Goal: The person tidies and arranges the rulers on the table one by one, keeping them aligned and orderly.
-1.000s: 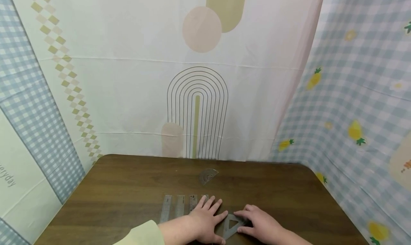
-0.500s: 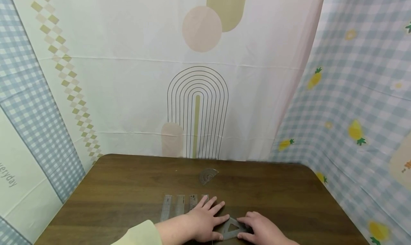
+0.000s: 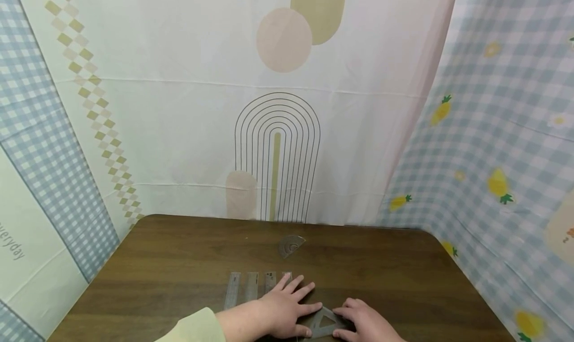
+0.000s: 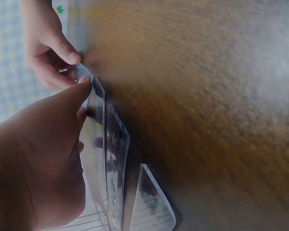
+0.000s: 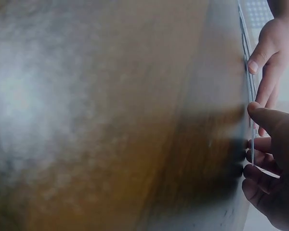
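Observation:
My left hand (image 3: 284, 309) lies with straight, spread fingers over the fourth ruler, whose top end (image 3: 287, 273) shows at its fingertips. Its thumb and index finger reach the left side of a clear triangular set square (image 3: 329, 330). From the other side my right hand (image 3: 365, 321) pinches the set square's right edge between thumb and fingers. In the right wrist view, the right thumb (image 5: 260, 111) presses on the edge of the clear plastic. More clear rulers (image 4: 116, 163) stretch beside the left hand in the left wrist view.
Three clear rulers stand in a row left of the hand: one (image 3: 231, 289), another (image 3: 252, 286), and a third (image 3: 270, 280) partly covered. A clear protractor (image 3: 290, 246) lies farther back on the brown wooden table (image 3: 188, 252). Printed cloth (image 3: 179, 132) hangs behind the table.
The set square has turned and shifted slightly toward the front, with the right hand moving along with it. The left hand has slid slightly right, its fingers still spread.

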{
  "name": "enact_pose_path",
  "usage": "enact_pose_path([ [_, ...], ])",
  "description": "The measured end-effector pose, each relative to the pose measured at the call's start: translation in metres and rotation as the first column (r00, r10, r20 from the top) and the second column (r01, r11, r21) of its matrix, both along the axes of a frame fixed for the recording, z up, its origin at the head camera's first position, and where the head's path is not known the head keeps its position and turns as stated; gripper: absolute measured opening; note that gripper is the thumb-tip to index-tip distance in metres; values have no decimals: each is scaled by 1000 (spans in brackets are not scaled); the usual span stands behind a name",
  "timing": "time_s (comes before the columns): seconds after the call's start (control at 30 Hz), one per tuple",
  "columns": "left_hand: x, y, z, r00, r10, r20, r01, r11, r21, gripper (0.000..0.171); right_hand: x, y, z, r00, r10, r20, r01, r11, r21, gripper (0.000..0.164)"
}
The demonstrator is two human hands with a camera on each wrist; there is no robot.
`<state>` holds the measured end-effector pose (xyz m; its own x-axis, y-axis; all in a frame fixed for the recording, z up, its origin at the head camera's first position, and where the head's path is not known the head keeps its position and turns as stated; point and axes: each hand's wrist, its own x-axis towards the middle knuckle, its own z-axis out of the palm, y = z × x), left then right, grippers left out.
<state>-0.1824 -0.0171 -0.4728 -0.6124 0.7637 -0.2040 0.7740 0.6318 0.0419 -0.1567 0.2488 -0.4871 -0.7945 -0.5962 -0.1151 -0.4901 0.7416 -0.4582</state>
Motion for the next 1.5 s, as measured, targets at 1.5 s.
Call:
enact_pose_path([
  [1.5, -8, -4, -4, 993, -116, -2, 116, 993, -5, 63, 8, 6, -3, 998, 55, 33, -52, 996, -72, 49],
])
